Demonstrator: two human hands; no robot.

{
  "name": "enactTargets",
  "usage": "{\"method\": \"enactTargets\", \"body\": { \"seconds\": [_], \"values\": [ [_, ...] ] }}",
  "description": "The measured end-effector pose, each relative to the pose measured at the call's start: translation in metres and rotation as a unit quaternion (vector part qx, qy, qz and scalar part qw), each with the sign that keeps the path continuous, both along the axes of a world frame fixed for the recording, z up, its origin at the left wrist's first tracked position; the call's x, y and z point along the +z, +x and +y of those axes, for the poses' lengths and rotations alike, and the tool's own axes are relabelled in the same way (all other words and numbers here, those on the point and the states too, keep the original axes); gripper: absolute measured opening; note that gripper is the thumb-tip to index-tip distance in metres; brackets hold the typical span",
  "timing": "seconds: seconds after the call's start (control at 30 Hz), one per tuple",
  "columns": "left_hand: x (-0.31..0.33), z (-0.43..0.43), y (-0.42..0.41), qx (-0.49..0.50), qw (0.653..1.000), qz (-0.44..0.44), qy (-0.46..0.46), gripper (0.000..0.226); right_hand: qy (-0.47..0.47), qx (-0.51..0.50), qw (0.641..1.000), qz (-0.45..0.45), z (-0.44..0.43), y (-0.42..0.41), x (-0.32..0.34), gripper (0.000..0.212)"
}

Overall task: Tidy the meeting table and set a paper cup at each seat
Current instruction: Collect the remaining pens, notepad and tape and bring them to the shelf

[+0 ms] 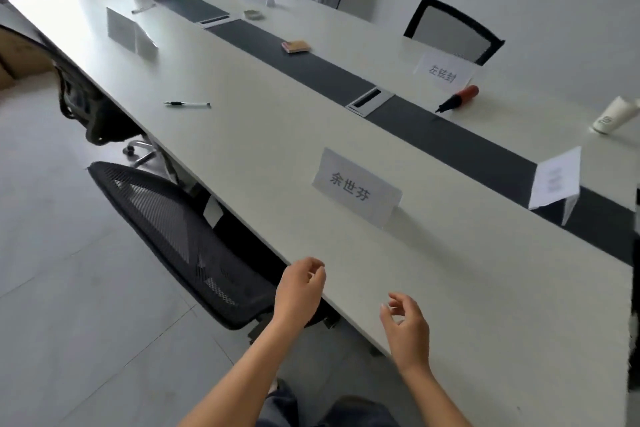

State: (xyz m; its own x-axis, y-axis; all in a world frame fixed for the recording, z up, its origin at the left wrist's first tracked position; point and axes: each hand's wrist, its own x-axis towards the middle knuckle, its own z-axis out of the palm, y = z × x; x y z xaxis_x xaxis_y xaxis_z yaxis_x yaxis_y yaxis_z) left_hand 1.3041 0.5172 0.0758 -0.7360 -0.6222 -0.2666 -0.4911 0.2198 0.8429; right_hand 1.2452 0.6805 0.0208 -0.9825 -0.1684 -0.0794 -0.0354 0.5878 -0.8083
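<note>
A long white meeting table (263,156) with a dark centre strip runs away from me. A stack of white paper cups (614,114) lies on its side at the far right edge. Loose items on the table: a pen (187,104), a red and black marker-like tool (457,99), a small brown and red pad (295,46) and a small object (253,14) further back. My left hand (299,291) hovers at the near table edge, fingers loosely curled, holding nothing. My right hand (407,326) hovers over the table beside it, also loosely curled around nothing.
Several white name cards stand on the table, the nearest (356,187) just beyond my hands. A black mesh chair (180,236) is pushed in at my left. Another chair (86,104) stands further left, and two chairs (453,31) line the far side. Two cable ports (370,101) sit in the strip.
</note>
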Motion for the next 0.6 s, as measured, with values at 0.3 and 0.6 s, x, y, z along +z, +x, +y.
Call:
{"method": "enactTargets", "body": {
  "seconds": [0.3,0.6],
  "values": [
    [-0.025,-0.023,-0.072,-0.070,0.983,-0.132,-0.111,0.047,0.036,-0.094,0.995,0.014,0.000,-0.049,0.002,0.018],
    [-0.038,-0.078,-0.108,-0.177,0.928,-0.251,-0.212,0.066,0.006,-0.054,0.996,0.067,-0.047,-0.182,0.036,0.015]
  ]
}}
